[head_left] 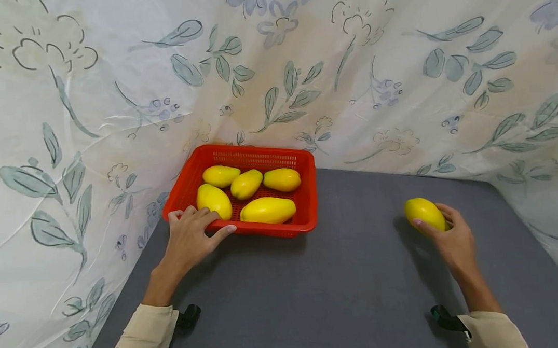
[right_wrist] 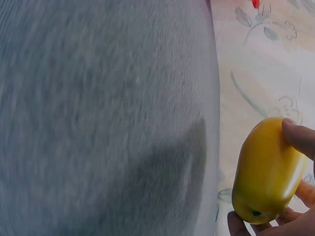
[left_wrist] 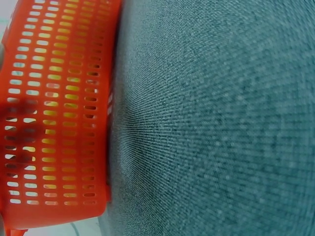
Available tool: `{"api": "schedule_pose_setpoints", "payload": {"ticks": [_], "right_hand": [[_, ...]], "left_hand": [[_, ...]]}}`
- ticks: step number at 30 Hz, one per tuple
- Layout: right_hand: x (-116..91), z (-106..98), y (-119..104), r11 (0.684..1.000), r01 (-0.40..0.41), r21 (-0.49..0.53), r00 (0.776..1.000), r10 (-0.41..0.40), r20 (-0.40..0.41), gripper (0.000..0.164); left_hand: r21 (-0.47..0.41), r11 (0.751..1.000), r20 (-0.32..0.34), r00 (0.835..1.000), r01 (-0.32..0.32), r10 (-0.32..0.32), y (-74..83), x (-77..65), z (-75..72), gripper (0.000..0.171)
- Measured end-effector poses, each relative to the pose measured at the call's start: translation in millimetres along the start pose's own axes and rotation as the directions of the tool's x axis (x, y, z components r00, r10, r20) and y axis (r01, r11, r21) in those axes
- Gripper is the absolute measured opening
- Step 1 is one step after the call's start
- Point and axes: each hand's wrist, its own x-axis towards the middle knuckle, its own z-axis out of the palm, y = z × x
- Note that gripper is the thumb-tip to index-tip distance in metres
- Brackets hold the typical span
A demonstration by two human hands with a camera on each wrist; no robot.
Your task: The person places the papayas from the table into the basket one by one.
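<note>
My right hand (head_left: 455, 239) holds a smooth, oblong yellow papaya-like fruit (head_left: 424, 214) above the right part of the table. In the right wrist view, the thumb lies on one side of the fruit (right_wrist: 266, 169) and fingers on the other; a small dark spot marks its end. At the left, a red plastic basket (head_left: 310, 193) contains several similar yellow fruits (head_left: 267, 211). My left hand (head_left: 190, 237) grips the near left rim of this basket, its thumb along the front. The left wrist view has the basket's slotted wall (left_wrist: 59, 123); most of that hand is out of that frame.
A dark grey cloth (head_left: 349, 275) covers the table. Floral fabric (head_left: 373, 87) hangs behind the table and along its left side. The basket stands close to the back fabric. Dark wrist straps (head_left: 449, 319) show at both beige sleeves.
</note>
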Motion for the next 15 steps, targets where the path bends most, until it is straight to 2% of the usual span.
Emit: {"api": "schedule_pose_setpoints", "payload": {"ticks": [4, 15], "right_hand": [[-1, 5, -6, 1.0, 0.006, 0.012, 1.0, -0.006, 0.003, 0.084], [-8, 17, -37, 0.995, 0.091, 0.04, 0.995, -0.092, 0.029, 0.084]], "left_hand": [[-0.006, 1.0, 0.006, 1.0, -0.009, 0.009, 1.6, 1.6, 1.1, 0.048], [0.003, 1.0, 0.003, 1.0, 0.002, -0.002, 1.5, 1.4, 2.6, 0.049]]}}
